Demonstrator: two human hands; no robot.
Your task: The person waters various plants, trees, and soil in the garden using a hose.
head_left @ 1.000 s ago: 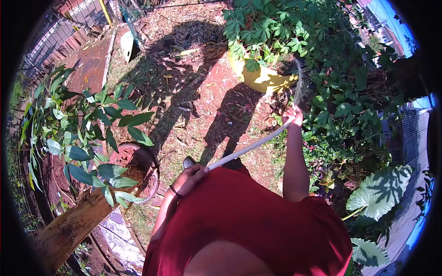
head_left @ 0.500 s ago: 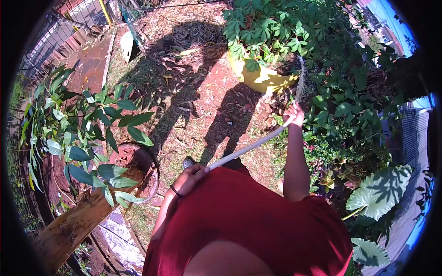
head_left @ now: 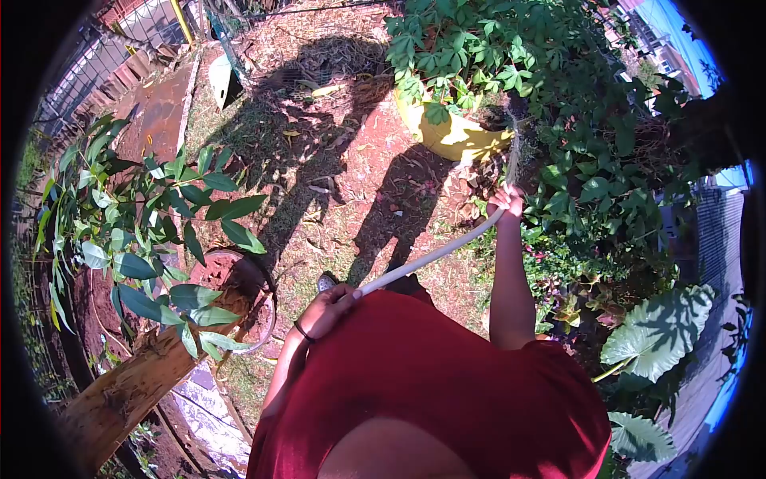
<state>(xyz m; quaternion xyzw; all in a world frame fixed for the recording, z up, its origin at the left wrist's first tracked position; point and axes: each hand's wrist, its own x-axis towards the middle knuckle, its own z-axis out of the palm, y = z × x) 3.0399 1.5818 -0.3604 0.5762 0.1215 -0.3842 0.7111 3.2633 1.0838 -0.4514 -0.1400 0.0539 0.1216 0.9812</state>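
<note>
A pale garden hose (head_left: 431,257) runs in a curve between my two hands. My right hand (head_left: 508,201), arm stretched forward, is closed around it close to its outlet. From there a stream of water (head_left: 513,152) shoots up and falls beside the leafy green plants (head_left: 471,56) and the right end of a yellow curved border (head_left: 451,140). Near my waist, my left hand (head_left: 325,310) is wrapped round the hose further back, with a dark band on its wrist. Beyond that hand the hose is hidden by the red shirt.
On the left a leafy branch (head_left: 191,295) and a thick wooden trunk (head_left: 136,391) lean into view, beside a round reddish basin-like rim (head_left: 271,311). Dense bushes and large leaves (head_left: 658,331) line the right. Grass and dry leaves cover the ground, with shadows across it.
My right hand has shifted slightly left and down with the hose end. The water stream has moved a little left, nearer the yellow border. My left hand stays almost still.
</note>
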